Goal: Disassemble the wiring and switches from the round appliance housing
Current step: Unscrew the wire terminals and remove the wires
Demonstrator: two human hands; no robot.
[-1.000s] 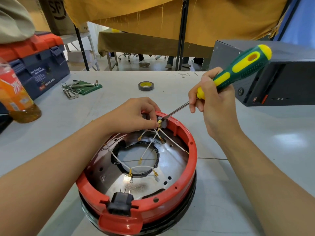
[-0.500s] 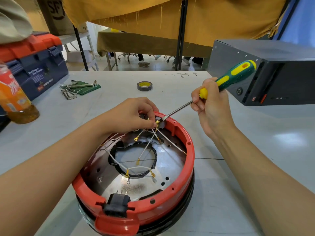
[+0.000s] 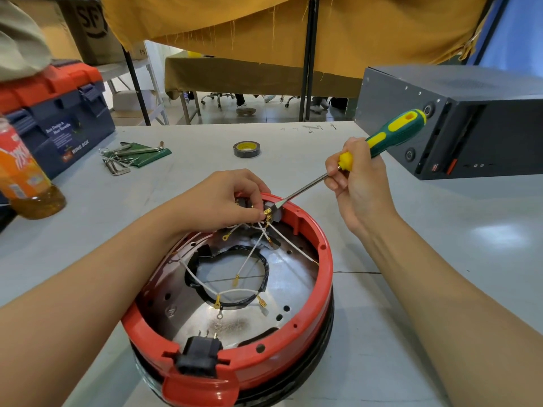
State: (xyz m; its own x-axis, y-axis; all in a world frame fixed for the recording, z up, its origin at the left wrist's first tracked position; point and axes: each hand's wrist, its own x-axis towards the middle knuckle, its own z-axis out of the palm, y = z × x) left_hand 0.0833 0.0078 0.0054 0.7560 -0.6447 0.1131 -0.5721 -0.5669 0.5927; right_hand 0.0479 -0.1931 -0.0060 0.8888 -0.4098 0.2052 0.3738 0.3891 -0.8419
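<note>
Sitting on a pale grey table, nearest the viewer: one round housing, glossy red plastic rim over a black band, its shiny metal floor pierced by small holes and a large central opening edged in black. White wires with small brass terminals cross loosely inside the housing; a black plug socket sits in the near rim. At the far rim of the housing, a left hand pinches a brass terminal between curled fingertips. A right hand, beyond the rim to the right, grips a screwdriver with a ribbed green-and-yellow handle; its steel shaft slants down so the flat tip touches the small switch block by that terminal. Beyond the housing: a roll of dark tape. Far left of it: bent steel hex keys on a green holder, a blue toolbox with a red lid, and an orange drink bottle. Far right of it: a grey metal box.
</note>
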